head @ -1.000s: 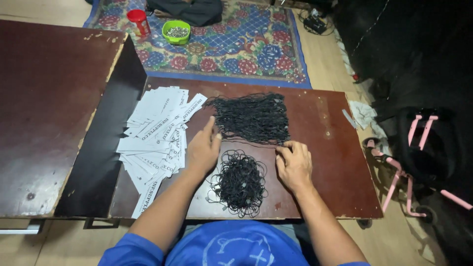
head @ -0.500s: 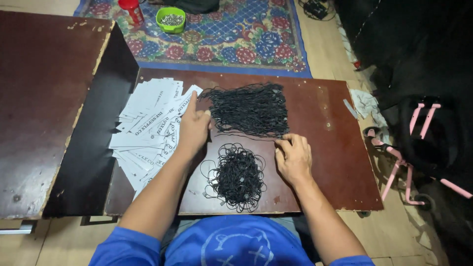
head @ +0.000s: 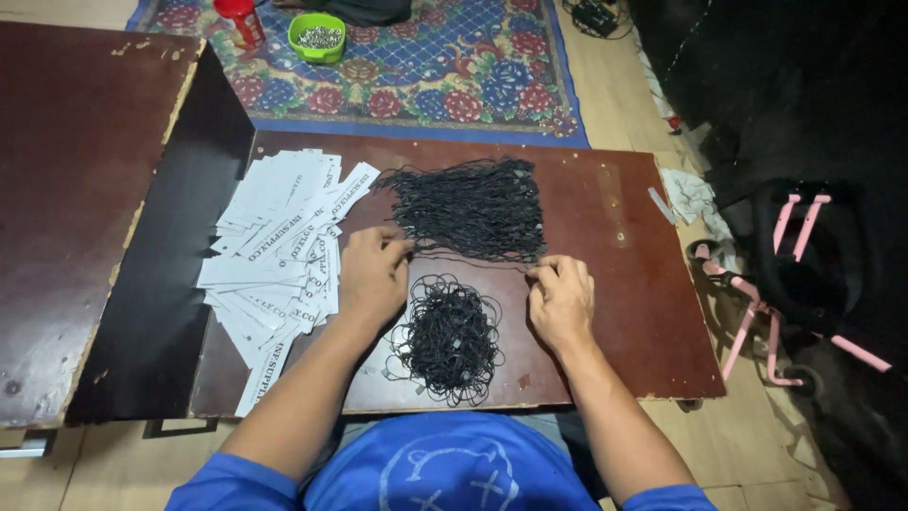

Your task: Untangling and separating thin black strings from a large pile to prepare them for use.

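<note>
A single black string (head: 473,260) is stretched between the two hands, just under the near edge of the bundle of straight black strings (head: 473,208) that lies in the middle of the brown board (head: 624,284), toward its far edge. The left hand (head: 374,274) pinches one end of the string with the fingers closed narrow around it, and the right hand (head: 561,298) pinches the other end in the same way, knuckles up. Between the two wrists, at the near edge of the board, lies a round heap of looped black strings (head: 449,336). At the left edge of the board a spread of white paper tags (head: 274,246) lies partly under the left hand. Beyond the far edge, on a flowered carpet (head: 454,76), stand a green bowl (head: 317,36) and a red cup (head: 241,19).
</note>
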